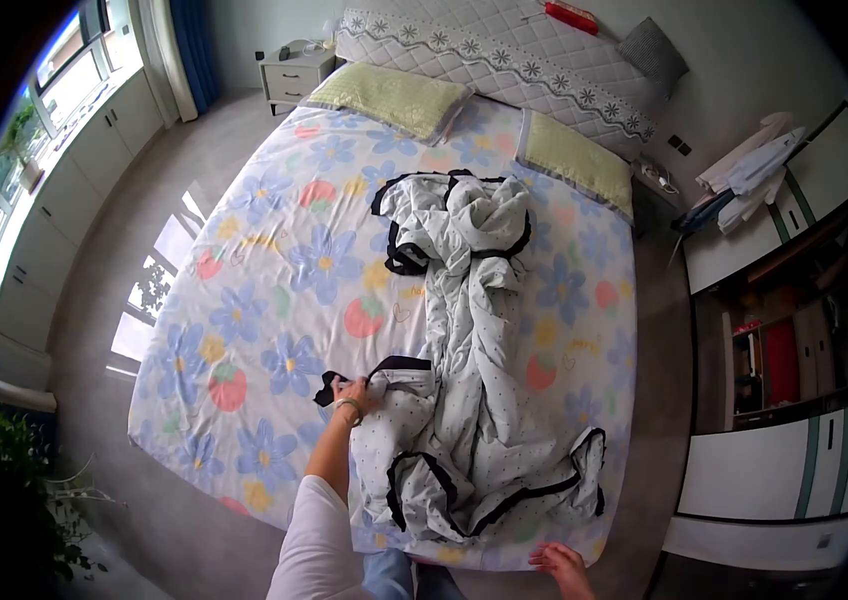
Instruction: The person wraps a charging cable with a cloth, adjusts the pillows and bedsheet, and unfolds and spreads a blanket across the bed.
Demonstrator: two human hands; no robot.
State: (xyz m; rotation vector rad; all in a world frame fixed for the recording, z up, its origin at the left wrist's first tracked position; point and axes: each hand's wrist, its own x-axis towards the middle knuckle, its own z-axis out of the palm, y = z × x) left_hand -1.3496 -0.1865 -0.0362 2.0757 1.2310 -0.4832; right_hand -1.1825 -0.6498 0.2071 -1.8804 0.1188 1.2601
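Head camera view: one dotted white quilt (479, 340) with black ruffled trim is seen bunched down the centre of the frame, its upper end heaped, its lower end spread loosely toward the bottom. One trimmed edge, left of lower centre, is gripped by the left hand (352, 393), whose fingers are curled closed on the fabric; a single bracelet (349, 405) is worn at the wrist. At lower right of centre, the right hand (561, 562) is held partly open, fingers loosely spread, with nothing grasped, near the lower edge of one flower-printed sheet (269, 300). Two yellow-green pillows (394, 98) are laid at the top, one left of centre and one to the right. One quilted headboard (504, 50) is set behind them, with one grey cushion (652, 56) leaned at its right end. One two-drawer nightstand (294, 80) is placed at upper left; several garments (749, 178) are hung at upper right.
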